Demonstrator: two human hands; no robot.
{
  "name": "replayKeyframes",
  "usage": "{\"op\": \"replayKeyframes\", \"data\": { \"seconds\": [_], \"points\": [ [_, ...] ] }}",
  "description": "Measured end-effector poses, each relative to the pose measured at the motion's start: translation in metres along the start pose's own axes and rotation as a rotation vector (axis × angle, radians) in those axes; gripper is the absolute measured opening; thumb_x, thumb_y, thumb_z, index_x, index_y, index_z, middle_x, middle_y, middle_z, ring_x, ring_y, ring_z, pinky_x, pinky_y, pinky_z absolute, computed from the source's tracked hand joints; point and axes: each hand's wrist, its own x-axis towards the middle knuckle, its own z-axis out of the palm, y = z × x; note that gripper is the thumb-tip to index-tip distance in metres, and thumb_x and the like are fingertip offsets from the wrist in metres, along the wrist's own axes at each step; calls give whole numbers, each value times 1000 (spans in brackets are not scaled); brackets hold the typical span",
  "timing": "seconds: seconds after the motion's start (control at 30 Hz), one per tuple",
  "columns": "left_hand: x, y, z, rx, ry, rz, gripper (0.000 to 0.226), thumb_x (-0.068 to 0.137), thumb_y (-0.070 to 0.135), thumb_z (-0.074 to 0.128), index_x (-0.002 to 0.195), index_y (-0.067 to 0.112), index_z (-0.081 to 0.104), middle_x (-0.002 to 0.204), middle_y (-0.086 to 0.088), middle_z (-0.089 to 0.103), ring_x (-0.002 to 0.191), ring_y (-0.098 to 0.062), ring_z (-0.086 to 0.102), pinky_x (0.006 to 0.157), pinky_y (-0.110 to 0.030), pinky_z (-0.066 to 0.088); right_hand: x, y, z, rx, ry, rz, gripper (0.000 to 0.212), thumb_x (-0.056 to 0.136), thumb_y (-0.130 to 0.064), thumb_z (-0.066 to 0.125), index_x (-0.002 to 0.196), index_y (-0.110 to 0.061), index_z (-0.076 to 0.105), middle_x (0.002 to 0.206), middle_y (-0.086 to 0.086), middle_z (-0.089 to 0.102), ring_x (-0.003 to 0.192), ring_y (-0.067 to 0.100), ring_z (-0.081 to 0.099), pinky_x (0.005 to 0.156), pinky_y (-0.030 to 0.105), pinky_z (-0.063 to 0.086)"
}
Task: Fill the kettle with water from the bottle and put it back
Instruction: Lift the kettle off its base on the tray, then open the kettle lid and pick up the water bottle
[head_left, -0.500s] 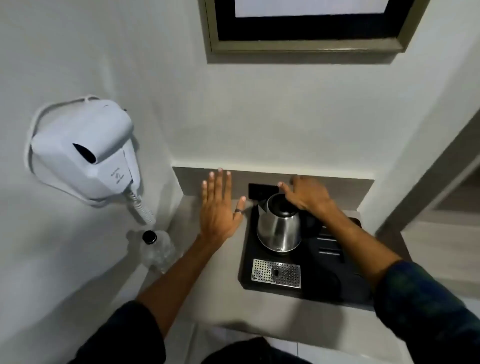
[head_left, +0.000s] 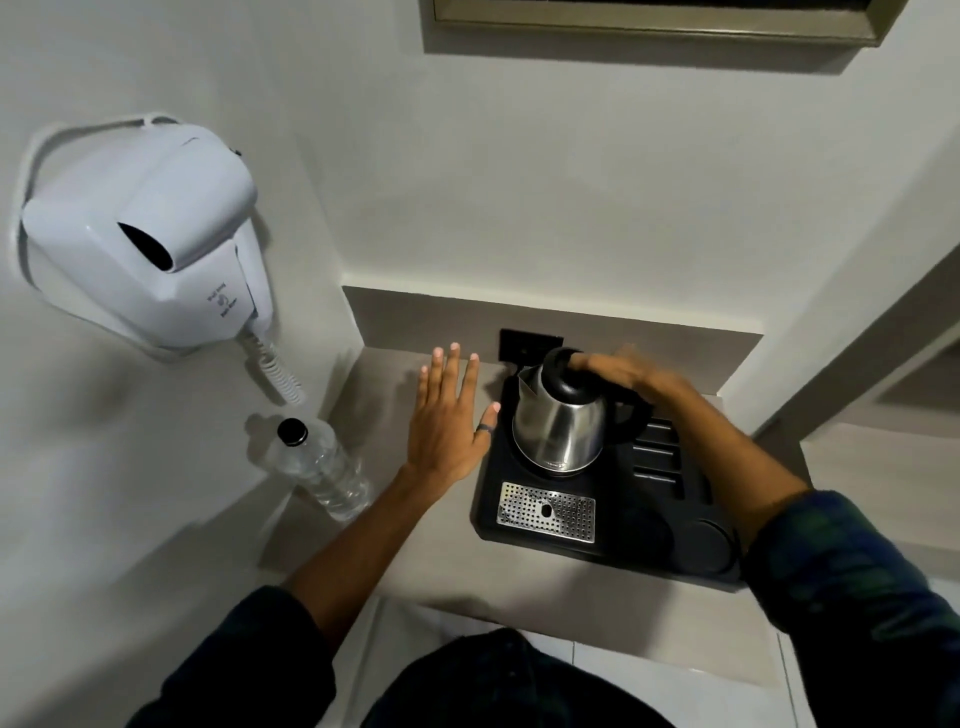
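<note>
A steel kettle (head_left: 558, 431) with a black lid and handle stands on a black tray (head_left: 654, 525), leaning slightly to the left. My right hand (head_left: 623, 371) lies over its top, with the fingers closed around the lid and the upper handle; the hand is blurred. My left hand (head_left: 447, 426) hovers flat and empty just left of the tray, fingers spread, a ring on the thumb. A clear plastic water bottle (head_left: 324, 470) with a black cap stands by the left wall, apart from both hands.
A white wall-mounted hair dryer (head_left: 145, 234) with a coiled cord hangs on the left wall above the bottle. The tray holds a metal drip grate (head_left: 545, 512) and round recesses. A black wall socket (head_left: 524, 345) sits behind the kettle. The beige counter (head_left: 415, 561) is narrow, walled on three sides.
My right hand has settled more firmly over the kettle's lid and handle, and the kettle now leans left. My left hand stays spread beside the tray. The view has dipped downward.
</note>
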Motion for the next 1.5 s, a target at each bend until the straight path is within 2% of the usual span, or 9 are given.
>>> {"op": "replayKeyframes", "data": {
  "seconds": [0.27, 0.43, 0.6, 0.7, 0.83, 1.0, 1.1, 1.3, 1.5],
  "points": [
    [-21, -8, 2, -61, 48, -56, 76, 104, 50, 49, 165, 11, 25, 174, -18, 15, 163, -39, 5, 133, -49, 6, 3, 56, -32, 184, -271, -24, 83, 91, -77, 38, 149, -19, 53, 134, 10, 57, 127, 30, 53, 122, 57, 32],
    [-51, -8, 15, -18, 76, -110, 79, 104, 53, 43, 166, 11, 23, 175, -18, 12, 163, -38, 3, 133, -45, -2, 6, 66, -13, 400, -263, -59, 70, 93, -77, 40, 96, -18, 78, 86, 9, 71, 76, 23, 64, 73, 38, 53],
    [-74, -15, 15, 74, 250, -171, 82, 102, 53, 48, 167, 9, 21, 175, -20, 7, 162, -34, -6, 132, -44, -10, 16, 58, -10, 491, -192, -115, 62, 81, -81, 46, 86, -33, 84, 86, -10, 78, 93, 16, 63, 88, 39, 48],
    [-88, -32, 13, 78, 371, -225, 82, 102, 49, 52, 167, 10, 20, 175, -18, 1, 163, -37, -8, 132, -49, -4, 20, 35, -14, 539, -190, -177, 54, 85, -75, 47, 75, -34, 81, 72, -13, 73, 75, 12, 61, 75, 33, 44],
    [-99, -58, 5, 110, 481, -276, 79, 104, 43, 54, 164, 4, 24, 172, -28, 10, 162, -42, -2, 131, -58, 6, 23, -21, 15, 529, -247, -258, 47, 94, -66, 43, 84, -40, 81, 81, -16, 78, 74, 0, 72, 77, 35, 48],
    [-106, -79, -14, -77, 618, -485, 81, 100, 40, 53, 162, -2, 24, 169, -31, 17, 162, -36, 0, 132, -56, 8, 24, -72, 89, 487, -297, -252, 55, 76, -77, 55, 86, -31, 83, 108, 3, 76, 114, 26, 65, 102, 45, 46],
    [-118, -97, -32, -334, 626, -599, 85, 98, 45, 51, 160, -6, 26, 170, -28, 17, 161, -41, 11, 130, -57, 18, 27, -85, 127, 403, -329, -259, 49, 91, -67, 56, 93, -24, 80, 113, 7, 74, 115, 30, 64, 114, 52, 43],
    [-130, -119, -52, -569, 467, -512, 80, 101, 45, 45, 164, 1, 22, 173, -14, 22, 162, -30, 18, 131, -48, 20, 33, -85, 161, 355, -350, -268, 44, 99, -62, 52, 96, -26, 77, 107, -1, 75, 116, 30, 65, 108, 47, 44],
    [-119, -119, -52, -607, 382, -449, 51, 110, 24, 43, 158, 5, 41, 166, -10, 38, 157, -23, 32, 130, -42, 27, 42, -85, 156, 324, -222, -348, 70, 88, -60, 68, 141, -17, 52, 132, 9, 58, 123, 30, 58, 104, 45, 47]
  ]
}}
